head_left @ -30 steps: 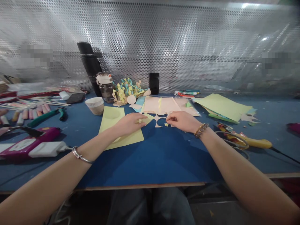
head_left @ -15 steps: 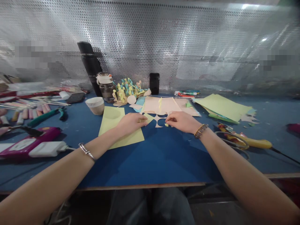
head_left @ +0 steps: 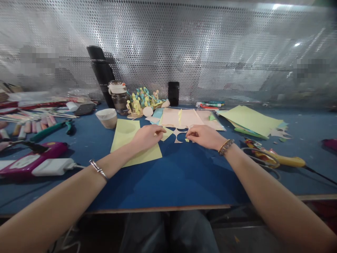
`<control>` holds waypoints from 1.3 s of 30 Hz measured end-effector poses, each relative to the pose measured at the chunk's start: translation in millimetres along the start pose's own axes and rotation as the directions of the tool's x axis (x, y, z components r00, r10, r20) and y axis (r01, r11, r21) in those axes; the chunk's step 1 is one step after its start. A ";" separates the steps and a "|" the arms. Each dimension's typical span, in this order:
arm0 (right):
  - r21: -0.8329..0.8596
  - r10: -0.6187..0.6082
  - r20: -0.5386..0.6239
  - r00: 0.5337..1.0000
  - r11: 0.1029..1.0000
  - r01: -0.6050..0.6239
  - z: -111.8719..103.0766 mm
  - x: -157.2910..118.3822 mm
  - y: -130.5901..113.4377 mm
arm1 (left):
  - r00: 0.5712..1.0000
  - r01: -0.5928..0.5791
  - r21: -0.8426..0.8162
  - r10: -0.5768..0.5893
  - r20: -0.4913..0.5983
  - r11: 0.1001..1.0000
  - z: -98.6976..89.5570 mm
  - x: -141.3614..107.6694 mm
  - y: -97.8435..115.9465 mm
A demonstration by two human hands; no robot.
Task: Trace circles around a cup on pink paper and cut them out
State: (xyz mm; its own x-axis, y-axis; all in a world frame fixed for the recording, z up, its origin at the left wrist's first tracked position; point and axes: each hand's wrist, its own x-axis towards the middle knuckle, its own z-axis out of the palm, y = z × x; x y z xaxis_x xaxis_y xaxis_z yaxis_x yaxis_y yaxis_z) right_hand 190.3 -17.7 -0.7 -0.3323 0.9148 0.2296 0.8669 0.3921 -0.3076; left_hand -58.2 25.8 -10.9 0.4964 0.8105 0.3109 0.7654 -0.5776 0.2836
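Observation:
My left hand (head_left: 149, 137) is over a light yellow sheet of paper (head_left: 135, 153), its fingers curled together; whatever is between them is too small or hidden to tell. Beside its fingertips lies a small yellow paper piece (head_left: 167, 133). My right hand (head_left: 204, 136) is closed in a pinch, with a tiny yellow paper scrap (head_left: 187, 140) at its fingertips. Between the hands is a pale paper offcut (head_left: 178, 135) with round cut-outs. Just beyond them sits a pale pink sheet (head_left: 171, 117) with a twisted yellow strip (head_left: 180, 117) on it.
A paper cup (head_left: 107, 119), a drink bottle (head_left: 118, 98) and a bundle of paper stars (head_left: 144, 98) stand at back left. A phone (head_left: 173, 93) leans on the perforated panel. Yellow sheets (head_left: 252, 120) and a yellow-handled corded tool (head_left: 288, 161) lie right; a purple power strip (head_left: 34, 158) lies left.
The fingertips of my left hand have lifted slightly and drawn in, away from the table. My right hand has stayed in place.

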 end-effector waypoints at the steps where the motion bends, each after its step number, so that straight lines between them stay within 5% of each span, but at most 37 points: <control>1: -0.002 -0.003 0.001 1.000 1.000 0.003 -0.2 0.0 -0.3 | 1.000 0.008 0.010 -0.008 0.007 1.000 0.7 -0.1 -0.1; 6: -0.001 -0.007 0.004 1.000 1.000 0.007 -0.7 -0.2 -1.7 | 0.996 0.044 0.007 -0.045 0.072 0.999 5.2 1.5 -4.1; 21: 0.002 -0.020 0.006 1.000 1.000 0.020 0.4 0.0 -2.3 | 0.999 0.020 -0.032 -0.019 0.034 0.999 3.5 4.4 -7.6; 29: 0.094 -0.152 -0.031 0.988 0.984 0.154 3.6 -1.8 -6.6 | 0.985 0.038 -0.090 -0.052 -0.164 0.995 -2.2 3.1 -10.0; 33: 0.070 -0.252 0.048 0.966 0.966 0.249 8.6 -3.0 -12.8 | 0.964 0.021 -0.190 -0.071 -0.256 0.982 -5.1 2.3 -8.1; 39: 0.020 -0.223 0.060 0.973 0.975 0.222 7.6 -3.6 -14.3 | 0.929 0.050 -0.287 -0.150 -0.339 0.957 -8.8 2.7 -5.9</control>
State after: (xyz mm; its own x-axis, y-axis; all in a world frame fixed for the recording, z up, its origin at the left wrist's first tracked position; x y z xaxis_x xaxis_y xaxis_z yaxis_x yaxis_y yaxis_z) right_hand 176.3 -25.9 -4.2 -0.5386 0.8086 0.2370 0.7639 0.5873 -0.2677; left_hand -64.9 30.6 -3.7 0.2070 0.8063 0.5541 0.6397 -0.5401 0.5470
